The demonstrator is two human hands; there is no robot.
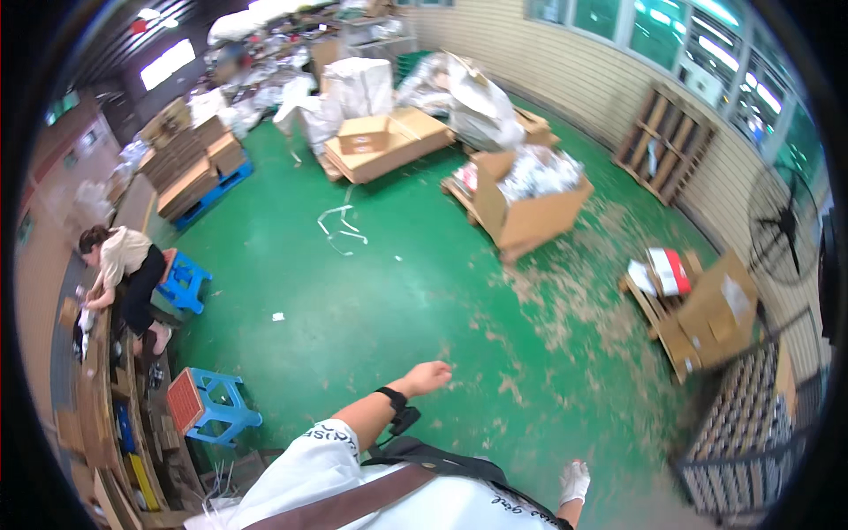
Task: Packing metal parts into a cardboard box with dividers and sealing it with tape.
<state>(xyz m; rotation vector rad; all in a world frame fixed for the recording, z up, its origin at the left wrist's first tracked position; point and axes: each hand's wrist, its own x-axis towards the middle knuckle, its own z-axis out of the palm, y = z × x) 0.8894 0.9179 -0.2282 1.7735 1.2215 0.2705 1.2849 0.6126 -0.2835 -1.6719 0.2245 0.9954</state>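
Note:
My left hand [428, 377] is bare and held out in front of my body over the green floor. Its fingers are curled in and I see nothing in them; a black strap with a small dark device [397, 411] is around the wrist. Lower and to the right hangs my right hand [574, 482], in a white glove, its fingers loosely stretched and holding nothing that I can see. Neither hand touches any object. Nearest on the left side is a blue stool [212, 402] with a reddish seat.
A person [128, 261] works at a bench on the left, beside another blue stool [183, 281]. Ahead stand flat cartons [389, 146], an open carton of silvery material [543, 216] and white sacks [481, 106]. A fan [784, 225], pallet [664, 146] and crate stack [742, 424] line the right.

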